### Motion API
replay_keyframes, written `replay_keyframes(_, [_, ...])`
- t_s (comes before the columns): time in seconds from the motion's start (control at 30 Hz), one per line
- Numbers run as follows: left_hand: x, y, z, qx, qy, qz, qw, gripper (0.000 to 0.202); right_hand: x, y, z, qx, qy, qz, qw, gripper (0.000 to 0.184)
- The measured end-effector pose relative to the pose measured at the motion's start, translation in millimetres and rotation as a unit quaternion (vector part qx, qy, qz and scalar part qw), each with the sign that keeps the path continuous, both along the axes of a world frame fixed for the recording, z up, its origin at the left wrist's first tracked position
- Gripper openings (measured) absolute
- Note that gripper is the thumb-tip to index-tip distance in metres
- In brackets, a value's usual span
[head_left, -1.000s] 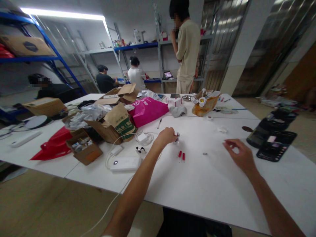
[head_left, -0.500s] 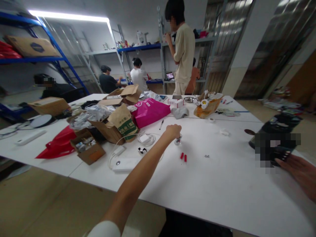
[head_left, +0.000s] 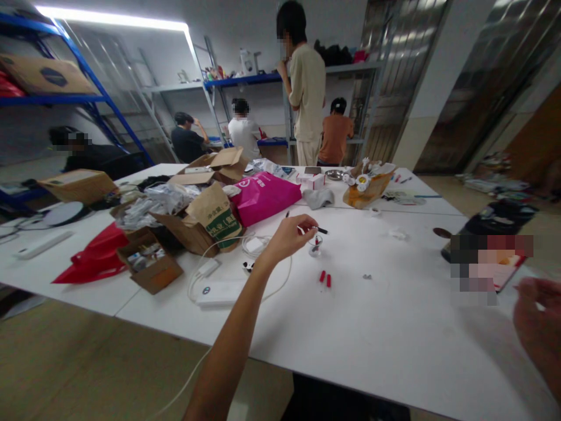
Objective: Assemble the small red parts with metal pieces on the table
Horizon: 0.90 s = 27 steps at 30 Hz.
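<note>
My left hand [head_left: 298, 234] reaches across the white table [head_left: 394, 339], with thumb and fingers pinched on a short black pen-like stick [head_left: 322, 230]. The stick points to the right, just above a small clear glass cup [head_left: 314, 250] that holds something red and dark. Nearer to me, two small red pieces with clear ends [head_left: 328, 280] lie side by side. Right of them sit tiny grey bits [head_left: 367, 276]. A dark pen [head_left: 287, 214] lies partly behind my hand. My right hand is out of view.
At the right edge is another person's hand [head_left: 537, 318], near a black bag [head_left: 499, 225]. Left of my arm are a white power strip [head_left: 219, 293], a cable, an open carton [head_left: 151, 275] and a pink bag [head_left: 267, 199]. Several people sit or stand behind.
My left hand has lifted slightly from the glass cup and turned, and the black stick now shows in its fingers. The other person's hand has drawn back to the right.
</note>
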<state>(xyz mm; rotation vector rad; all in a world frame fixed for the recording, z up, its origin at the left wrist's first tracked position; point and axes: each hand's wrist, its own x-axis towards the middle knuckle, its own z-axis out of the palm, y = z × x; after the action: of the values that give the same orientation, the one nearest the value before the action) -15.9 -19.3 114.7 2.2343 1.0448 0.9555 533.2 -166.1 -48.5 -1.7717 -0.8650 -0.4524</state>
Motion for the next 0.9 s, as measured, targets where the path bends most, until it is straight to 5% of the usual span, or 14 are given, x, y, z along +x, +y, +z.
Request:
replay_keyframes(0.07, [6.8,-3.4,-18.3,-0.053,-0.071,-0.051,0.995,0.026,-40.0,2.4,7.0,-0.014,-0.022,0.029,0.999,0.074])
replay_keyframes(0.17, [30.2,-9.7,-52.6,-0.151,-0.157,-0.085,0.972,0.035,-113.5,12.9,22.3,-0.055,0.011,0.224,0.973,0.05])
replay_keyframes(0.33, [69.6,-26.5,-96.9,-0.283,-0.338,-0.118,0.89,0.043,-219.9,46.1,46.9,-0.152,0.078,0.504,0.847,0.036])
replay_keyframes(0.47, [77.8,-33.5,-111.2,-0.311,-0.398,-0.087,0.859,0.042,-264.9,66.0,50.7,-0.169,0.113,0.587,0.784,0.04])
replay_keyframes(0.7, [75.6,-33.8,-115.5,-0.299,-0.399,-0.045,0.865,0.042,-270.7,61.0,34.9,-0.205,0.163,0.604,0.753,0.043])
replay_keyframes(0.77, [77.5,-37.0,-115.7,-0.326,-0.413,-0.075,0.847,0.045,-252.0,55.2,31.9,-0.209,0.151,0.576,0.775,0.042])
replay_keyframes(0.9, [81.9,-45.1,-116.9,-0.388,-0.441,-0.121,0.8,0.053,-181.4,35.8,26.3,-0.178,0.098,0.431,0.879,0.048])
